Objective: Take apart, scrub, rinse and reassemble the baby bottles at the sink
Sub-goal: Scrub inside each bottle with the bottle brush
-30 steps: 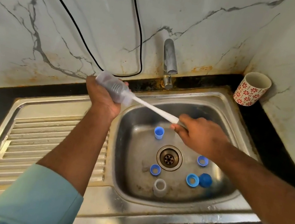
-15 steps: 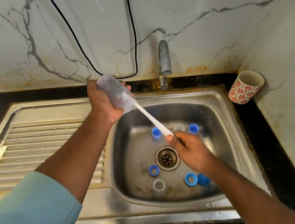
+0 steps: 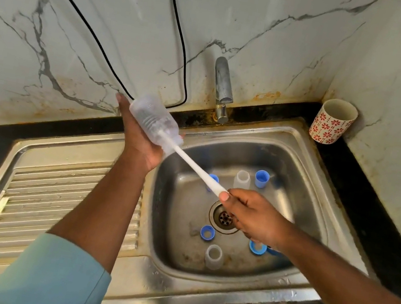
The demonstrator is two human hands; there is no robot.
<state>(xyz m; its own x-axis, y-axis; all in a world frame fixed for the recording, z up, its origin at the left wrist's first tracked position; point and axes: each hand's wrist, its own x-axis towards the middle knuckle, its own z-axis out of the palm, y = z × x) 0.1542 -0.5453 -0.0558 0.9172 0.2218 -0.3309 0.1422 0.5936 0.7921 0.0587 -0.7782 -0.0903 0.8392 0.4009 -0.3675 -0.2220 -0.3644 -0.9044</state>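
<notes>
My left hand (image 3: 140,139) grips a clear baby bottle (image 3: 153,120), tilted with its mouth toward the sink. A white bottle brush (image 3: 193,164) is pushed into the bottle; my right hand (image 3: 252,217) holds its handle end above the drain (image 3: 224,218). In the steel sink basin (image 3: 301,195) lie several blue rings and caps, such as one blue cap (image 3: 261,178) at the back and a blue ring (image 3: 207,232) near the drain. Two clear parts stand there: one clear cup (image 3: 242,179) at the back and another clear cup (image 3: 213,256) at the front.
A steel tap (image 3: 222,86) rises behind the basin. A red-flowered cup (image 3: 331,122) stands in the back right corner on the black counter. The ribbed drainboard (image 3: 54,196) lies to the left. A black cable (image 3: 177,31) hangs on the marble wall.
My right hand has drawn the brush handle down and toward me, lower over the drain. The bottle has tipped more steeply in my left hand. Two more parts at the back of the basin show now.
</notes>
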